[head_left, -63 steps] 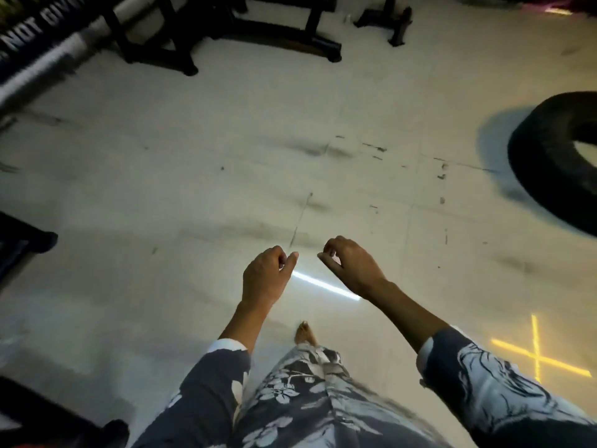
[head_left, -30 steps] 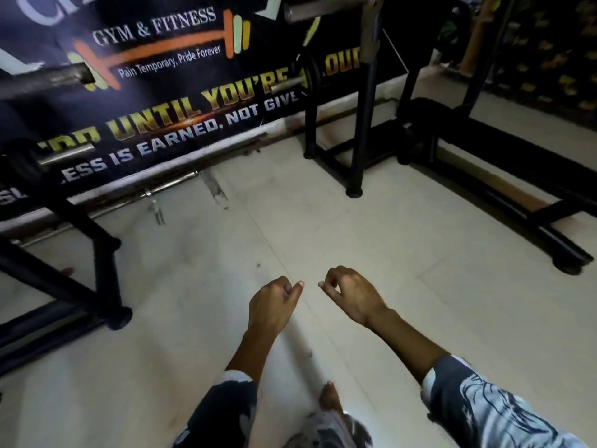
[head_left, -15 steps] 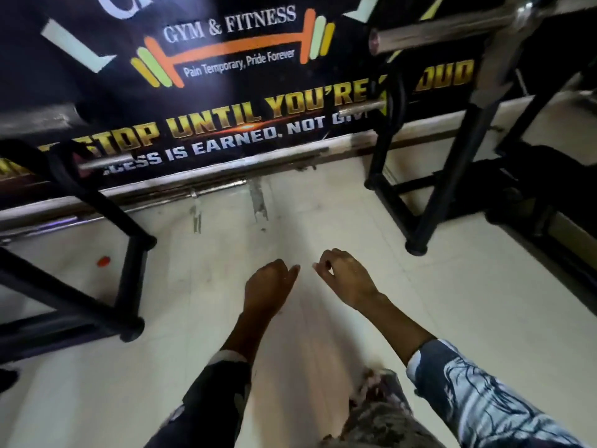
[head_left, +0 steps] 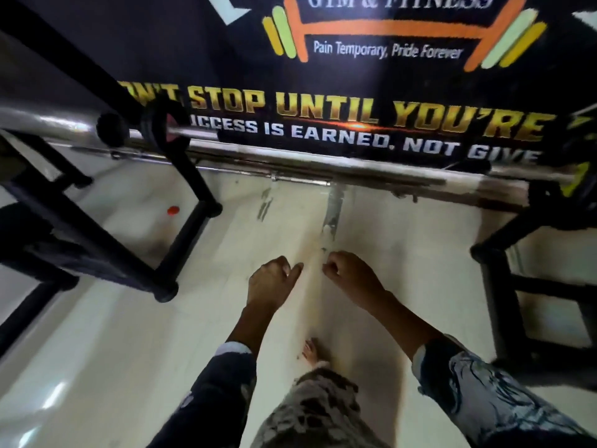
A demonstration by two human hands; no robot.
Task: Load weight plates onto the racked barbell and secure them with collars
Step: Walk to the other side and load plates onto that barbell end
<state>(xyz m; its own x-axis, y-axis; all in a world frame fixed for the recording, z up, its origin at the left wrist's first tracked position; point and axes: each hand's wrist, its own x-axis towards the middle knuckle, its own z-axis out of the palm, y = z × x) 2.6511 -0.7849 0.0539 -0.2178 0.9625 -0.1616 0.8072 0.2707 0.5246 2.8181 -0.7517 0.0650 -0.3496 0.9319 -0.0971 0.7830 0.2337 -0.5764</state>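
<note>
A steel barbell (head_left: 48, 119) rests across a black hook (head_left: 163, 124) of the rack at the upper left, its thick sleeve pointing left. I cannot see any weight plates or collars. My left hand (head_left: 273, 282) and my right hand (head_left: 352, 274) hang side by side over the pale floor in the middle of the view. The fingers of both are loosely curled and hold nothing. Both hands are well short of the barbell, lower and to its right.
A black rack frame (head_left: 181, 253) stands on the floor at left and another black frame (head_left: 494, 286) at right. A dark gym banner (head_left: 355, 124) covers the wall ahead, with steel bars (head_left: 323, 163) along its base. A small red object (head_left: 173, 210) lies on the floor. My bare foot (head_left: 311, 352) shows below.
The view has swung from open floor to the banner wall and come closer to it. The left rack now looms larger. Both hands stay curled and empty in front of me.
</note>
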